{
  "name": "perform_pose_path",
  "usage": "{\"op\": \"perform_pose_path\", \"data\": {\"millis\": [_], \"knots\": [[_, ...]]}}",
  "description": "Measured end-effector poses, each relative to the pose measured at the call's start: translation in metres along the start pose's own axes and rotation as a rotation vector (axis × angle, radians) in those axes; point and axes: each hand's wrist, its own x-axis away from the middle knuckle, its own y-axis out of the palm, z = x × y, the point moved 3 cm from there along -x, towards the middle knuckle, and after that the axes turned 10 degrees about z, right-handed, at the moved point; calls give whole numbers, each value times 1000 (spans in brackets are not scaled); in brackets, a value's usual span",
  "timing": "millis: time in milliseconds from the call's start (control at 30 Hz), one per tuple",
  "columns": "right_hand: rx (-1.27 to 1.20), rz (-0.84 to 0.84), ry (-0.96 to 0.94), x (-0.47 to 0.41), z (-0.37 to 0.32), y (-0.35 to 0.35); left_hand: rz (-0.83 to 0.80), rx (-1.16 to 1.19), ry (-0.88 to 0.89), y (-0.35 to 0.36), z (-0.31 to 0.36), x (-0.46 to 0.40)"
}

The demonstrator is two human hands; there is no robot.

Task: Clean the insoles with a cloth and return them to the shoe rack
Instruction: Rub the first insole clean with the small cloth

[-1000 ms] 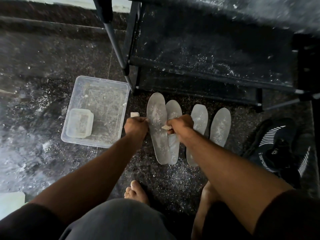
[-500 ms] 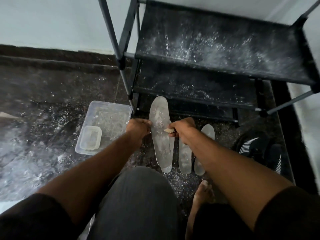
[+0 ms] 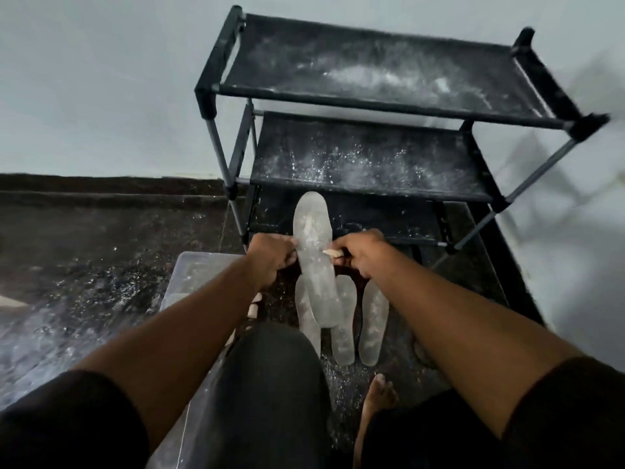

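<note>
A pale grey, dusty insole [image 3: 313,252] is held up off the floor in front of the black shoe rack [image 3: 365,167]. My left hand [image 3: 272,257] grips its left edge. My right hand [image 3: 360,255] pinches its right edge together with a small light cloth [image 3: 333,253]. Three more insoles lie on the dark floor below: one [image 3: 309,319] partly under the held one, one [image 3: 345,319] in the middle and one [image 3: 373,321] to the right. The rack's fabric shelves are speckled with white powder.
A clear plastic box [image 3: 189,272] sits on the floor at the left, partly behind my left arm. My knees and a bare foot [image 3: 380,394] fill the foreground. White powder is scattered over the dark floor. A pale wall stands behind the rack.
The insole has been lifted from the floor with both hands. My view has tilted up and back, so the whole rack shows and the black shoe at the right has left the frame.
</note>
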Motion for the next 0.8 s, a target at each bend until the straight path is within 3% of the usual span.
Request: {"op": "perform_pose_path", "data": {"millis": [300, 800], "knots": [[8, -90, 14, 53, -33, -42, -54, -61, 9, 2, 35, 60], [-49, -239, -63, 138, -74, -97, -52, 331, 106, 1, 54, 156]]}}
